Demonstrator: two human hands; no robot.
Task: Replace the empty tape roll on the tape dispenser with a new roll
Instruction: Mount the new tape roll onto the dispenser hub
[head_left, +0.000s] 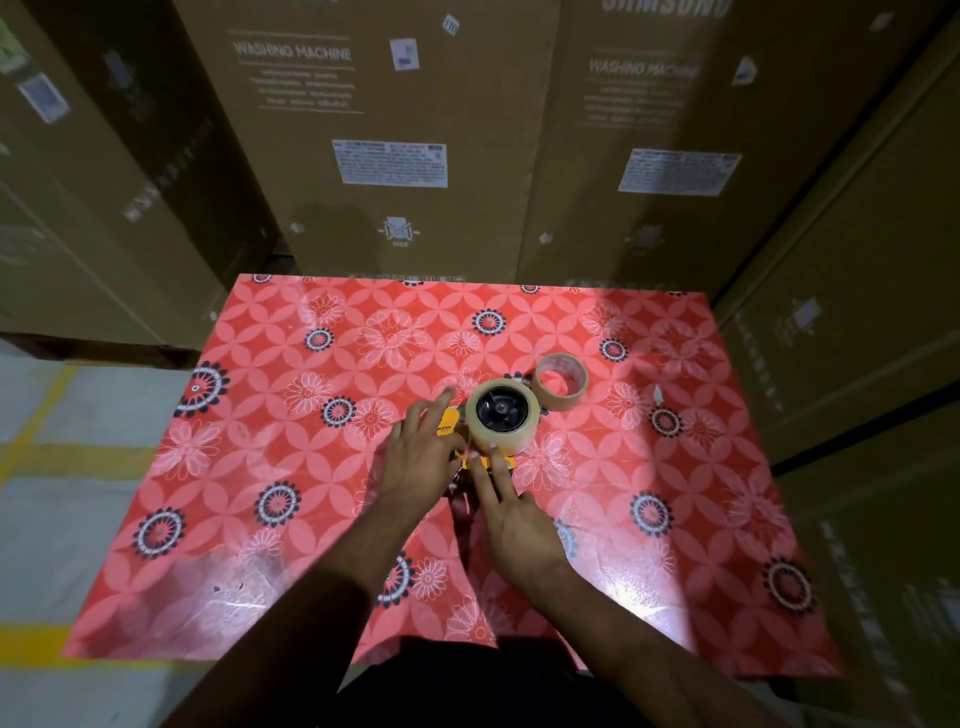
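A yellow tape dispenser (448, 423) lies on its side on the red flowered table (291, 467). A full roll of clear tape (524, 434) sits on its black hub. My left hand (421, 467) lies over the dispenser's yellow body and holds it down, with the index finger raised. My right hand (511, 512) reaches in from below with its fingers stretched out. One fingertip touches the roll's near edge and another rests on the yellow frame. The dispenser's handle is hidden under my hands. An empty brown cardboard tape core (574, 397) lies flat just behind and to the right of the roll.
Tall brown washing machine cartons (395, 130) stand close behind the table and along its right side (857, 312). To the left is a grey floor with yellow lines (47, 447).
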